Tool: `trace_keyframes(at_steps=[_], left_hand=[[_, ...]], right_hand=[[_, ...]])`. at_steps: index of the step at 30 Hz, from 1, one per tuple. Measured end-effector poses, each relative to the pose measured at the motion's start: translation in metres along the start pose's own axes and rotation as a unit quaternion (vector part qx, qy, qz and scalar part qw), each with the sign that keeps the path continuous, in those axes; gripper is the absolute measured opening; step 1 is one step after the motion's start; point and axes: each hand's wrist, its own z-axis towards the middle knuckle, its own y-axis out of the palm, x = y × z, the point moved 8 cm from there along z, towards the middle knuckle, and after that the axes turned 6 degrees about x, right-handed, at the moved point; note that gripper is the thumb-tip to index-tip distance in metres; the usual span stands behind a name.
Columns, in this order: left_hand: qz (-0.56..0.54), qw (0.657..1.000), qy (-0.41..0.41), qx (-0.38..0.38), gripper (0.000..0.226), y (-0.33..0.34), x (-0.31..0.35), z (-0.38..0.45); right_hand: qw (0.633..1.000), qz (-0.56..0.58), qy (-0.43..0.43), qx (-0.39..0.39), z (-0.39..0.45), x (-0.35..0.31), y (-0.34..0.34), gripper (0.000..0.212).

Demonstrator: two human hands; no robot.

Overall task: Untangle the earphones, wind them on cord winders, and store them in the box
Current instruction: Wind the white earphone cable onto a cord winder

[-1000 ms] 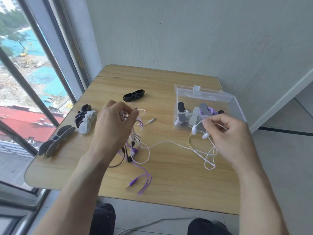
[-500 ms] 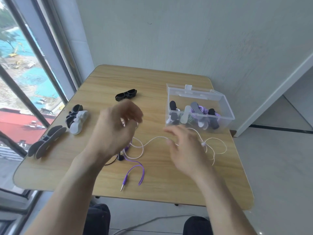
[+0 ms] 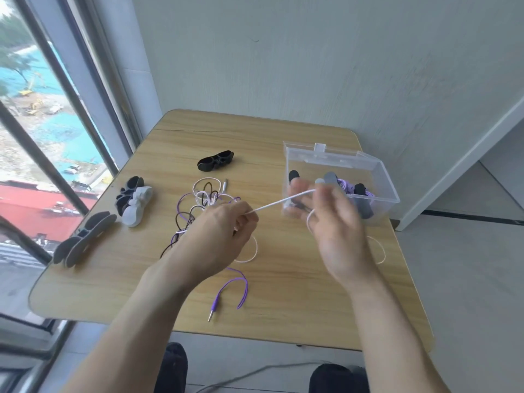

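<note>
white earphone cord (image 3: 272,206) is running taut between both hands above the wooden table (image 3: 283,313). left hand (image 3: 218,239) is pinching one end of this span with curled fingers. right hand (image 3: 334,222) is motion-blurred; the cord is looping around its fingers, so it appears to be holding the cord, though the exact grip cannot be told.

progress, judged: partial.
- done: several wound earphones are already sitting inside the clear box (image 3: 377,177) at the far right of the table.
- in hand: the white cord is being separated from the tangle (image 3: 198,205) of purple, black and white cords lying beyond the left hand.
- left: the tangle is still knotted; a purple plug end (image 3: 215,303) is trailing near the front edge. four empty cord winders are waiting: black winder (image 3: 216,163), dark winder (image 3: 129,191), white winder (image 3: 136,207), grey winder (image 3: 82,239).
</note>
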Motion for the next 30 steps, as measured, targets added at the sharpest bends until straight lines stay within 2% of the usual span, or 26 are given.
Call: trace_keyframes(at_steps=[3, 6, 9, 11, 12, 14, 15, 17, 18, 19, 21, 22, 27, 30], left_hand=[[0.015, 1.0, 0.004, 0.016, 0.01, -0.001, -0.002, 0.003], [0.048, 0.998, 0.012, 0.045, 0.008, -0.007, -0.007, 0.005], [0.086, 0.995, 0.012, 0.042, 0.005, -0.011, -0.01, 0.005], [0.076, 0.997, 0.012, 0.029, 0.004, -0.01, -0.009, 0.005], [0.065, 0.997, 0.014, 0.026, 0.003, -0.01, -0.007, 0.004], [0.038, 0.999, 0.012, 0.022, 0.003, -0.009, -0.002, 0.004], [0.026, 0.999, 0.012, 0.022, 0.004, -0.008, 0.0, 0.003], [0.012, 0.999, 0.022, 0.025, 0.006, -0.007, 0.007, 0.002], [0.007, 0.999, 0.03, 0.026, 0.007, -0.006, 0.011, 0.001], [0.002, 0.999, 0.037, 0.026, 0.008, -0.006, 0.013, 0.001], [-0.011, 0.999, 0.043, 0.019, 0.012, -0.006, 0.016, 0.001], [-0.019, 0.999, 0.041, 0.014, 0.015, -0.006, 0.015, 0.001], [-0.041, 0.999, 0.015, 0.025, 0.019, -0.01, 0.001, 0.003], [-0.054, 0.997, 0.014, 0.043, 0.018, -0.011, 0.004, 0.003]], right_hand=[[0.974, 0.22, 0.048, 0.006, 0.001, -0.015, -0.01, 0.038], [0.954, 0.283, 0.054, 0.085, 0.004, -0.022, -0.035, 0.035], [0.956, 0.227, 0.039, 0.179, 0.007, -0.026, -0.067, 0.038], [0.976, 0.079, 0.025, 0.201, 0.008, -0.028, -0.077, 0.032], [0.982, -0.038, 0.021, 0.181, 0.009, -0.028, -0.074, 0.027], [0.968, -0.241, 0.016, 0.065, 0.008, -0.02, -0.05, 0.008], [0.955, -0.296, 0.029, -0.01, 0.003, -0.011, -0.034, 0.014], [0.922, -0.356, 0.06, -0.138, -0.008, 0.011, -0.01, 0.041], [0.911, -0.365, 0.076, -0.177, -0.014, 0.018, 0.001, 0.044], [0.906, -0.362, 0.09, -0.201, -0.019, 0.022, 0.009, 0.037], [0.911, -0.348, 0.084, -0.207, -0.022, 0.021, 0.019, 0.017], [0.915, -0.345, 0.07, -0.199, -0.02, 0.018, 0.02, 0.014], [0.929, -0.325, 0.051, -0.167, -0.013, 0.005, 0.009, 0.027], [0.916, -0.351, 0.057, -0.185, -0.024, 0.012, 0.02, 0.036]])
